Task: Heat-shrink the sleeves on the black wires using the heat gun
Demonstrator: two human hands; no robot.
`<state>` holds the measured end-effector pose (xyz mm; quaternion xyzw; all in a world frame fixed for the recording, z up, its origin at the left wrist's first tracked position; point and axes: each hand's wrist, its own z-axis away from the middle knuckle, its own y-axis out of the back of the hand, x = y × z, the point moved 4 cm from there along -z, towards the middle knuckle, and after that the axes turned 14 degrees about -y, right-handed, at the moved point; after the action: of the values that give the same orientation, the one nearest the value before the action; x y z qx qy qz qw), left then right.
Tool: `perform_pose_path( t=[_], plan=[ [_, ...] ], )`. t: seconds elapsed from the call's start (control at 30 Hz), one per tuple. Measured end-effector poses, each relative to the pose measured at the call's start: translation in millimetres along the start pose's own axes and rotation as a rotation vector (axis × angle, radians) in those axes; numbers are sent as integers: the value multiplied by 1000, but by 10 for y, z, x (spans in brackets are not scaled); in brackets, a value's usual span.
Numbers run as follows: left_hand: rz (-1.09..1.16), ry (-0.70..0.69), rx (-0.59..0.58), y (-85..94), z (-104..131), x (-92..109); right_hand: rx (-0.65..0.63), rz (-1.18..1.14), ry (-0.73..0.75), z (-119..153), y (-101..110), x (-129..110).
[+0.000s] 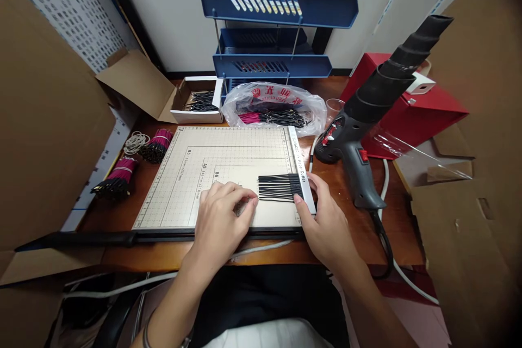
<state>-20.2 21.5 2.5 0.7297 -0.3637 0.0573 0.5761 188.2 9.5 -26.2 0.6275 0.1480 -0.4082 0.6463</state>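
On the paper cutter board (179, 174) lies a row of thin black strips (279, 187), side by side, their right ends against the cutter's white metal edge (302, 169). My left hand (223, 217) is at the left ends of the strips, thumb and index fingertip pinched together at the lower strips; whatever is between them is too small to make out. My right hand (326, 223) rests at the right end, thumb on the lower strips near the metal edge and the fingers curled over the edge's outer side.
Pink-and-black bundles (119, 176) lie left. Behind the board are a white box (198, 114), a plastic bag (274, 106) and a blue rack (277, 2). A heat gun (361, 119) and red box (424, 114) stand right. The cutter handle (93, 238) extends front left.
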Motion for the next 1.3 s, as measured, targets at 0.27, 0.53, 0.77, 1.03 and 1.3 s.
perform_pose_path(
  t=[0.27,0.53,0.77,1.03,1.3],
  plan=[
    [18,-6,27,-3,32,-11,-14,-87,30,20,0,48],
    [35,-10,49,8,61,-17,51,-103,135,106,110,41],
    [40,5,27,22,1,-7,106,-29,188,113,84,-4],
    [61,24,13,7,-38,-9,50,-68,58,71,40,10],
    [42,17,14,11,-29,-3,21,-88,19,62,30,41]
  ],
)
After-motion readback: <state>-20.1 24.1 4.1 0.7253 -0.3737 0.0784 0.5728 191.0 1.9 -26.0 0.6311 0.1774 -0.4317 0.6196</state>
